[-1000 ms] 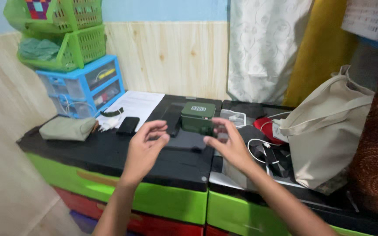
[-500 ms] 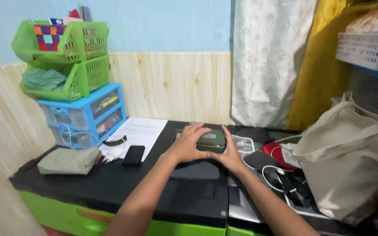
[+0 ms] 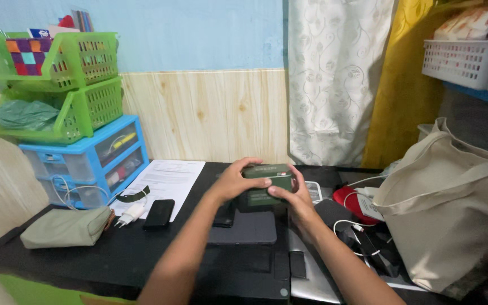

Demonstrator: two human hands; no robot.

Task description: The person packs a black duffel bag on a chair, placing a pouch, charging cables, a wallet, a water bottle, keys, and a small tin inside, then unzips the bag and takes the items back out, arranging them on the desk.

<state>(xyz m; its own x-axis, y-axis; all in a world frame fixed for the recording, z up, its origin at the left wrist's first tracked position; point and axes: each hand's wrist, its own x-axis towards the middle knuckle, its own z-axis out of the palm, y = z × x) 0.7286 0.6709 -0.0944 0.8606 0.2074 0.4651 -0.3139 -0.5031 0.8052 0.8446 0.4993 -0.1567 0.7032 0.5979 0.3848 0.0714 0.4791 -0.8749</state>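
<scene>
While a grey-green pouch point(image 3: 66, 227), a white charger point(image 3: 133, 213) and a black phone point(image 3: 159, 213) lie at the left of the black tabletop point(image 3: 86, 260), the left hand point(image 3: 234, 182) clasps the small dark green box point(image 3: 266, 183) from its left side, thumb across the lid. The right hand point(image 3: 292, 196) grips its right end. The box is rectangular, lid shut, held just above the tabletop's middle. A beige tote bag point(image 3: 447, 209) slumps at right.

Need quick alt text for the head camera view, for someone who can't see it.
Both hands, left hand and right hand, hold a small dark green box above a black tabletop. A black phone and olive pouch lie to the left, a beige tote bag to the right.
</scene>
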